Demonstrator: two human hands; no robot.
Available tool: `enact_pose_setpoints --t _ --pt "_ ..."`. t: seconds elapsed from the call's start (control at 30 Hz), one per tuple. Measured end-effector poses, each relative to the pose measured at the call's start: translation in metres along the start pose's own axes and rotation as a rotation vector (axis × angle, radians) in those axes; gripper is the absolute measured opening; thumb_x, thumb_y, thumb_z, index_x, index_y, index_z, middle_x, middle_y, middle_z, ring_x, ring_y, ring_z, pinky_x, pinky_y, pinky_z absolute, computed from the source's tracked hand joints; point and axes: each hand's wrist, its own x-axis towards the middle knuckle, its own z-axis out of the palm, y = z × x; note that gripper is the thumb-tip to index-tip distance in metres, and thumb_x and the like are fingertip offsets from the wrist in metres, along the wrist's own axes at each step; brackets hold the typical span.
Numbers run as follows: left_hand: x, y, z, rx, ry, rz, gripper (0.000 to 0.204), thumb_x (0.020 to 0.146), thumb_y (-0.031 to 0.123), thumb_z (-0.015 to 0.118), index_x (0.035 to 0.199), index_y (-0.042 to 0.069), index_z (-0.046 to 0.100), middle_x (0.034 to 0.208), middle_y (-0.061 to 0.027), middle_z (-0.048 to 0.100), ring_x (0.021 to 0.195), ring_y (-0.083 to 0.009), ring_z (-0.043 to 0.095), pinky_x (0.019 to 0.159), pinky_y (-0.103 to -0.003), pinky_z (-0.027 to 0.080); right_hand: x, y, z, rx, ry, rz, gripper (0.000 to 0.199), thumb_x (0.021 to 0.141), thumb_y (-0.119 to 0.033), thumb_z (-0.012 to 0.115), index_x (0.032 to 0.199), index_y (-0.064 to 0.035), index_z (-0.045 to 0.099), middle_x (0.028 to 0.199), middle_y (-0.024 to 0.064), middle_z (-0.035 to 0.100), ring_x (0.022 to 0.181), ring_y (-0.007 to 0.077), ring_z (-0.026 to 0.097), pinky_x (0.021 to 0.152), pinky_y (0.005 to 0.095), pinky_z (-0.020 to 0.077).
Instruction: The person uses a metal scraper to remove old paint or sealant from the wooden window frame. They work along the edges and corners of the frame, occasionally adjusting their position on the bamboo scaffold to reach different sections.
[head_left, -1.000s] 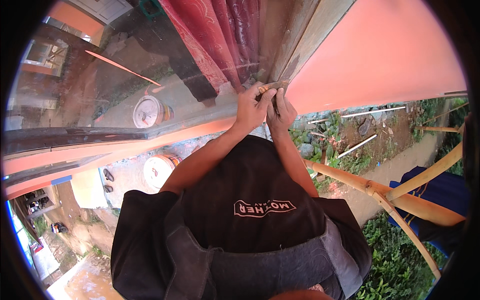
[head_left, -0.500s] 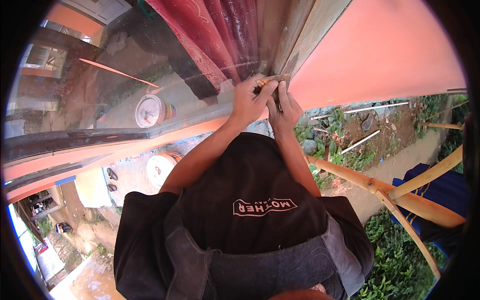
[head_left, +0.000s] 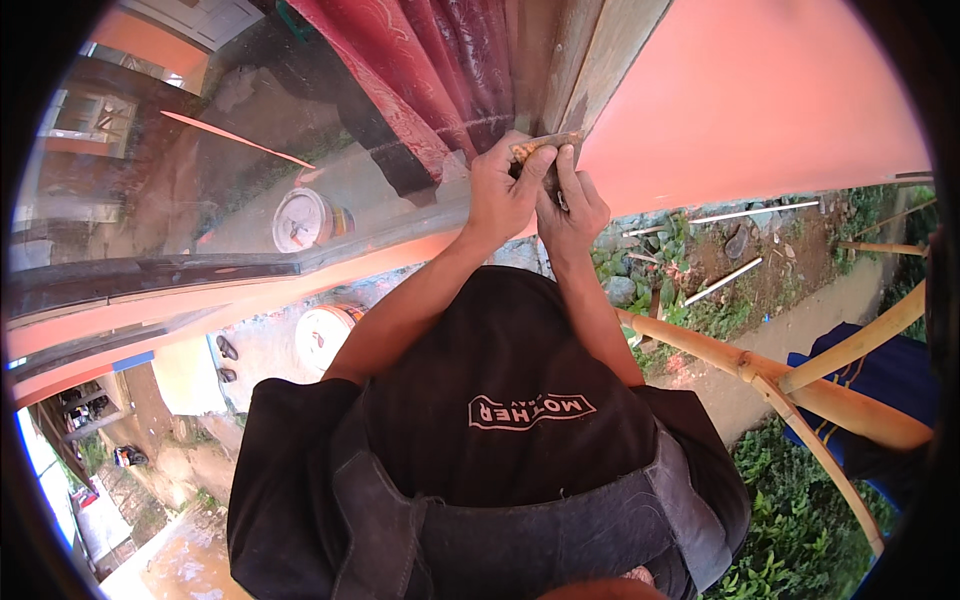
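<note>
Two bare hands meet at the lower end of a wooden frame (head_left: 600,55), seen from where I sit, well away, through the head camera. A thin brown strip (head_left: 562,140) lies across the fingertips, at the corner between the frame, the window glass (head_left: 240,165) and the pink wall (head_left: 770,90). Its long axis runs left to right, the right end tilted slightly upward in my view and pointing toward the wall—crosswise to the frame's length. The left hand (head_left: 500,200) is nearer: its fingers are closed around the strip's left part, the thumb pressed along the lower edge. The right hand (head_left: 574,220) comes from below, its raised finger reaching the strip's right part; I cannot tell whether it pinches the strip or merely steadies it. The dark patch between the hands is too shadowed for me to identify. Beyond the glass hangs a red curtain (head_left: 440,70); bamboo poles (head_left: 690,346) cross at lower right, apart from both hands.
</note>
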Motion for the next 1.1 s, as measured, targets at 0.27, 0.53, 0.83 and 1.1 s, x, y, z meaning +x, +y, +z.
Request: enact_pose_setpoints --t 0.27,0.53,0.83,1.1 --pt "-0.012 -0.010 0.001 0.007 0.032 0.015 0.024 0.098 0.022 0.069 0.095 -0.002 0.067 0.073 -0.0080 0.064 0.068 -0.0106 0.055 0.060 -0.031 0.047 -0.008 0.003 0.001 0.026 -0.010 0.000 0.059 0.071 -0.011 0.087 0.127 -0.0076 0.070 0.065 0.0034 0.051 0.051 0.0160 0.052 0.049 0.0303 0.0456" --pt "-0.018 -0.021 -0.002 0.042 0.022 0.028 0.025 0.099 0.023 0.068 0.095 -0.001 0.066 0.072 -0.0025 0.059 0.068 -0.0078 0.053 0.059 -0.028 0.045 -0.020 0.015 0.008 0.040 0.023 -0.077 0.064 0.066 -0.019 0.091 0.126 -0.0069 0.070 0.067 0.0042 0.056 0.051 0.0172 0.053 0.048 0.0300 0.0455" --pt "-0.010 -0.009 -0.010 -0.091 -0.043 -0.053 0.026 0.100 0.024 0.068 0.103 -0.001 0.070 0.082 -0.0006 0.064 0.076 -0.0060 0.055 0.064 -0.025 0.047 -0.006 0.010 0.010 0.059 0.026 -0.084 0.062 0.066 -0.020 0.091 0.124 -0.0074 0.071 0.068 0.0049 0.058 0.054 0.0166 0.057 0.050 0.0285 0.0469" --pt "-0.014 -0.001 -0.010 0.092 -0.006 -0.008 0.025 0.099 0.023 0.068 0.099 -0.002 0.071 0.077 -0.0033 0.064 0.072 -0.0089 0.056 0.062 -0.028 0.047 -0.008 0.003 0.007 0.123 0.021 -0.034 0.062 0.066 -0.018 0.090 0.125 -0.0077 0.071 0.068 0.0048 0.059 0.053 0.0171 0.056 0.049 0.0288 0.0468"
